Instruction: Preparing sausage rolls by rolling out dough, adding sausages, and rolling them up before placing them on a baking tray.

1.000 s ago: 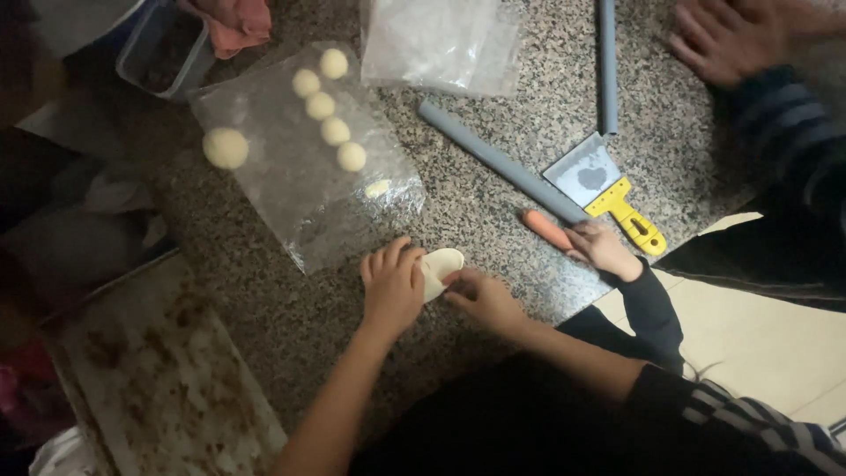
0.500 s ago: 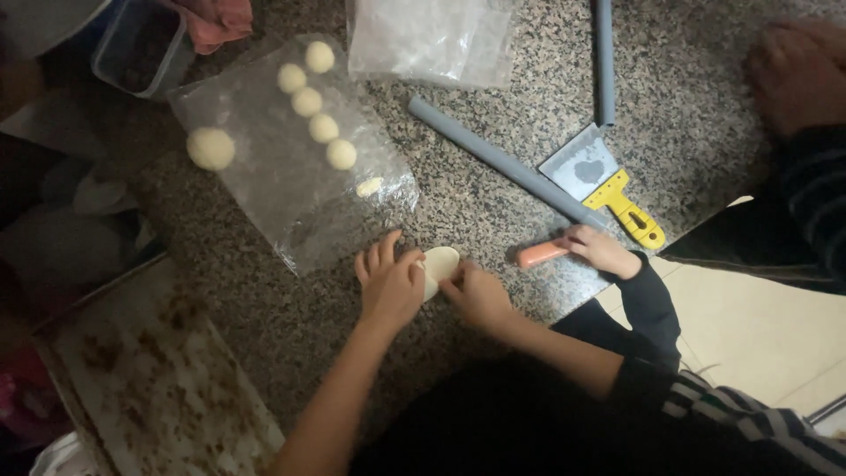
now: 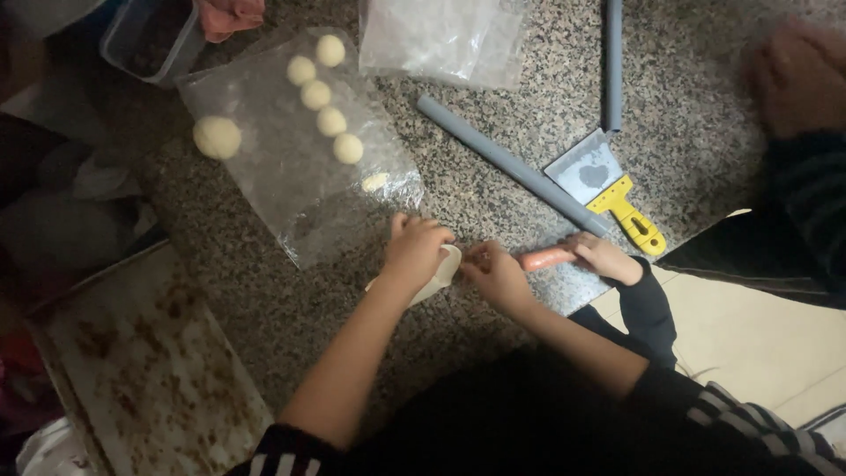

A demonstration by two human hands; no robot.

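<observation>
My left hand (image 3: 412, 250) lies over a flat, pale piece of dough (image 3: 443, 271) on the speckled granite counter (image 3: 264, 300), fingers curled on its top. From the right, my right hand (image 3: 495, 275) pinches the same piece at its edge. Just right of my right hand, another person's small hand (image 3: 604, 257) in a dark sleeve grips an orange stick (image 3: 546, 258) that points at my fingers.
A clear plastic sheet (image 3: 291, 176) carries several small dough balls (image 3: 332, 122); a bigger ball (image 3: 217, 137) sits at its left edge. Two grey tubes (image 3: 502, 163), a yellow-handled scraper (image 3: 608, 187), a plastic bag (image 3: 441, 35), a stained tray (image 3: 150, 370), a tub (image 3: 145, 40) and a blurred hand (image 3: 793, 75) surround them.
The small hand brought the orange stick left, close to my right hand. The hand at the upper right drew back toward the right edge. My hands stayed on the dough.
</observation>
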